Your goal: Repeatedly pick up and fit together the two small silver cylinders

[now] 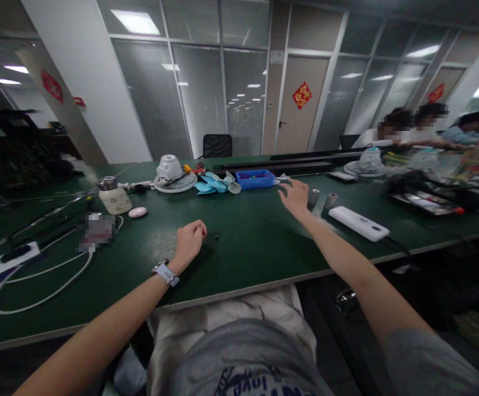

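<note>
Tiny dark bits (215,237): on the green bench top (247,269), just past the curled fingers of the left hand (190,242), with a small gap between. Too small to tell what kind.

Left fingers: curled shut, nothing showing in them, though the palm side is hidden. Low on the bench, maybe to stay close to the tiny bits.

Right hand (295,198): fingers spread open and empty. Stretched far out, maybe toward the things on that side.

Short grey tubes (313,197): two, just past the right fingers. Upright side by side, maybe so they do not roll.

White power bank (358,224): past and to the right of the right fingers, flat on the bench.

Blue tray (254,179): past and to the left of the right fingers. Small parts inside, maybe so nothing gets lost.

Blue fan blades (216,184): well past the left fingers, near a white fan head (169,169). Lying apart, like a fan in pieces.

Other people (391,135): at the far right end of the bench, well away from both hands.
</note>
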Demonstrator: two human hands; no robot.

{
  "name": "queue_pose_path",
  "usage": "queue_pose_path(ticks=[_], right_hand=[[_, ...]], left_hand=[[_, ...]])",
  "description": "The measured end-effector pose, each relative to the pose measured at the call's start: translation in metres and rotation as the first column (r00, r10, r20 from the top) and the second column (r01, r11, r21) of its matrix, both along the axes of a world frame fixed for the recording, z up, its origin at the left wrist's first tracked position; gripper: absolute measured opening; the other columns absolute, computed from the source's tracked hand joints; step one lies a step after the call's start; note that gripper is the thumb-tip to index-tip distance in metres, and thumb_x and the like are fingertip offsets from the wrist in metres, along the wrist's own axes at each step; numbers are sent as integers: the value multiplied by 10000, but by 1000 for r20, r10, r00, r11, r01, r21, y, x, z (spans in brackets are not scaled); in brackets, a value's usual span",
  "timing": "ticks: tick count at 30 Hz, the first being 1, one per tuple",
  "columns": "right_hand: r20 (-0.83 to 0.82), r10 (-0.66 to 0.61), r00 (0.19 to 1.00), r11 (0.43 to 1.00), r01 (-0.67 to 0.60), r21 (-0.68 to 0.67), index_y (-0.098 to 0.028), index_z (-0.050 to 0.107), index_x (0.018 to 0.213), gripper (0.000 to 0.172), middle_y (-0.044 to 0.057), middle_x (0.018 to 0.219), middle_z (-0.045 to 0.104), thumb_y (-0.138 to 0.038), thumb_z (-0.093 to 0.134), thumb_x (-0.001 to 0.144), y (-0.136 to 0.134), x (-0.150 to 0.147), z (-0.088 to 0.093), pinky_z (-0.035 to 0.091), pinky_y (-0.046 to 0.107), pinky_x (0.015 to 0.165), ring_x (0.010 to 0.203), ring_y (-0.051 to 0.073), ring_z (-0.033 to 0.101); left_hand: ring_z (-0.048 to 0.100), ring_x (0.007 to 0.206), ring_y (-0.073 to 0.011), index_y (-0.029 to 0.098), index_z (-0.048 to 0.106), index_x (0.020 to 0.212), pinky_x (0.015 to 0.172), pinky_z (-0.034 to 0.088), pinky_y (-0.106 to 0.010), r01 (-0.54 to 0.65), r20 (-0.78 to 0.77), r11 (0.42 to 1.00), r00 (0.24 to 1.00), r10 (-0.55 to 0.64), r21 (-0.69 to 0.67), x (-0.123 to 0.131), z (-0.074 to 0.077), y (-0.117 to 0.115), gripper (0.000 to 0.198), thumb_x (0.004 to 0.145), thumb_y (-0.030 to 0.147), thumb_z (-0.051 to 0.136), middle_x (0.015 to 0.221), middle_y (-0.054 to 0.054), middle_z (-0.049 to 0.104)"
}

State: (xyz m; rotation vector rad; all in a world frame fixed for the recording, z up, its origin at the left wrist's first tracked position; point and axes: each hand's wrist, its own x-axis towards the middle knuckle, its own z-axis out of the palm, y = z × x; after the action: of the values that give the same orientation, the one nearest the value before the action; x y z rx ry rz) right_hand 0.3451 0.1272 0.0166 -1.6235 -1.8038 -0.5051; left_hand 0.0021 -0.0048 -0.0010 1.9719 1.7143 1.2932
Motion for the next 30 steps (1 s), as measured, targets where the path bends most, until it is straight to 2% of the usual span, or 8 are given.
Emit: queue_pose_path(ticks=[2,5,8,15,19,22,26,30], right_hand=[[-21,307,951,949,-308,-72,-236,714,1158,338,121,1300,602,-405,507,951,-20,-46,-2,313,449,1011,1209,269,492],[-3,658,753,739,-647,-187,-331,705,1172,344,63,1322,603,-502,536,927,-52,-107,-11,317,443,1024,1225,240,497],[63,759,647,637,-720,-275,-363,679,1212,360,61,1414,532,-522,539,920,-75,-140,-21,264,458,1063,1313,249,424],[85,784,615,611,-740,-280,-380,761,1016,221,31,1370,573,-483,615,885,-73,-143,-22,249,456,1055,1317,259,418],[26,602,798,798,-599,-67,-340,771,1003,236,40,1266,644,-450,583,914,-37,-93,5,271,454,1023,1229,260,485],[-88,240,967,967,-230,113,-258,769,1039,308,94,1211,662,-417,522,945,-5,-16,22,269,464,1003,1164,277,505],[-223,-220,950,968,241,73,-170,748,1094,356,150,1100,692,-356,482,949,16,85,17,271,468,955,1094,303,509],[-198,-375,906,927,371,-57,-188,748,1109,376,168,1040,698,-382,474,940,21,127,0,284,459,916,1041,309,518]], left_hand=[[520,596,-160,207,540,578,611,342,-266,-11,3,1000,1000,11,5,0,1,0,226,736,232,380,563,2,551],[516,590,-157,208,545,599,604,343,-264,-26,26,1000,999,25,11,1,2,-1,216,736,226,378,571,4,554],[526,600,-156,208,547,611,609,351,-260,-25,42,999,999,24,26,2,2,-1,208,734,218,380,581,5,563],[523,587,-150,207,548,608,614,353,-263,-7,-4,999,1000,7,32,2,0,-1,219,751,223,383,576,8,563],[534,595,-154,207,555,613,626,361,-268,-6,-17,999,1000,6,40,1,2,-2,230,762,231,381,580,5,571],[548,618,-159,208,559,615,643,369,-272,5,-31,999,1000,-4,50,2,2,-3,231,765,238,386,587,2,579],[550,618,-160,209,560,609,648,371,-273,17,-40,999,999,-16,32,3,1,-2,231,761,234,388,589,2,588],[547,605,-158,211,559,602,636,367,-273,23,-38,1000,999,-22,20,3,-1,0,224,752,240,394,579,4,587]])
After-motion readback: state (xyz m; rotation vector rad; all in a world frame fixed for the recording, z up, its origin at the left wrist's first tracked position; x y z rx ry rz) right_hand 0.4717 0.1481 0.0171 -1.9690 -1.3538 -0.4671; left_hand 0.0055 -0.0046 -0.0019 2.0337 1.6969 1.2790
